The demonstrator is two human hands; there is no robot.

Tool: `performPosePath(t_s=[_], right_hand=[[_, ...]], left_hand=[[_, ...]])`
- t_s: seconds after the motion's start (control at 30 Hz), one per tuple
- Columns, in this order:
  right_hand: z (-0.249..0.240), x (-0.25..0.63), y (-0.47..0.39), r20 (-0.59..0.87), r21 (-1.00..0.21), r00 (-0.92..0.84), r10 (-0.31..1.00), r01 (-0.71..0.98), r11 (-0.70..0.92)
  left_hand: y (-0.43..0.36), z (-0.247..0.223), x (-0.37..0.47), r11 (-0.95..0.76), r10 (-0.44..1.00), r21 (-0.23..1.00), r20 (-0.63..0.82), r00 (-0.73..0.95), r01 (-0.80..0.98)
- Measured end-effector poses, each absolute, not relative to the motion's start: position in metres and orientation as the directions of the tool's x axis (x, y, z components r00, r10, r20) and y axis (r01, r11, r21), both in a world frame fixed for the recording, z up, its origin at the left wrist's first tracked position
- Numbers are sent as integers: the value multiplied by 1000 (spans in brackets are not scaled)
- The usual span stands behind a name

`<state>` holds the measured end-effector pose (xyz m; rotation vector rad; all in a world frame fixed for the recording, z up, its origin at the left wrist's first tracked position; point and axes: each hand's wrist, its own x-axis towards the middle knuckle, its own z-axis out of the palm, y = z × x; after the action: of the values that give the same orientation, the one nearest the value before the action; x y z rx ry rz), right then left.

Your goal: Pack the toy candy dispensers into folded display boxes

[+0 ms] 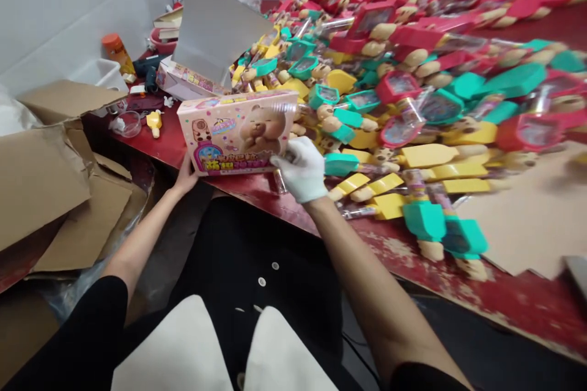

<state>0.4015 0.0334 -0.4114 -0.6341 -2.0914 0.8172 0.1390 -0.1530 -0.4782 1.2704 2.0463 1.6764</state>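
We have one printed box (pixel 238 134) in our two hands, just left of the frame's centre, raised at the edge of the red table (pixel 293 211), its bear picture facing us. Our left hand (pixel 184 177), bare, holds the lower left corner, its fingers mostly hidden behind the box. Our right hand (pixel 305 170), in one white glove, grips the lower right corner.

Just behind, in the upper left of the frame, we see one second box (pixel 192 80) with printed sides, and one large grey panel (pixel 213 33) slanting up beside it. Left of these lie one yellow toy (pixel 155 123), one clear round dish (pixel 128 125), one white tub (pixel 101 75) and one orange-lidded jar (pixel 118 52); one pink basin (pixel 164 41) sits farther back.

From the centre to the right edge spreads a heap of toys (pixel 362 98) in three colours, red, green and yellow, too many and too blurred for us to count. At its near edge two green toys (pixel 444 229) lie side by side, next to one flat tan sheet (pixel 536 214). In the lower left we have opened brown cardboard (pixel 46 177), its pieces overlapping.
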Motion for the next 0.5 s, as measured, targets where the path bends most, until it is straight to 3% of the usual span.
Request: performPosePath(t_s=[0.2, 0.5], right_hand=[[-443, 368, 43, 596, -695, -382, 706, 195, 692], [-457, 391, 48, 491, -668, -553, 673, 256, 698]], left_hand=[[-149, -488, 148, 8, 684, 862, 365, -631, 507], [-154, -483, 143, 38, 765, 914, 233, -600, 404]])
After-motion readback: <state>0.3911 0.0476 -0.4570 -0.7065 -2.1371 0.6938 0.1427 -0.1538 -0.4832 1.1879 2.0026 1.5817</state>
